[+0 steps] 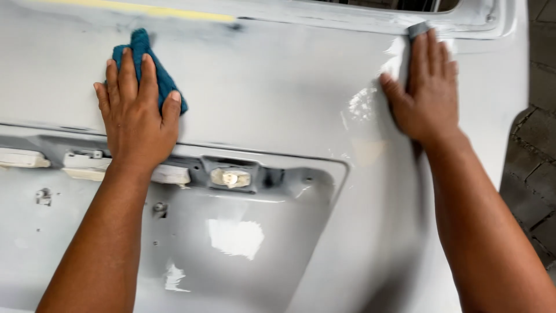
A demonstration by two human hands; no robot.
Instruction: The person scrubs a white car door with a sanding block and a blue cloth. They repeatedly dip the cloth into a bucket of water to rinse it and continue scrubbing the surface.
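Under the flat left hand point(136, 113), fingers spread, a blue cloth point(152, 68) lay pressed on the white car panel point(278, 93), near its upper left edge. Toward the upper right edge, the right hand point(425, 93) pressed a grey sanding pad point(418, 29) beneath straight fingertips.

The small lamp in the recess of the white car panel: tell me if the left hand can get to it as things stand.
Probably yes. The left hand lies flat on a blue cloth just above the recess, and nothing covers the small lamp below it.
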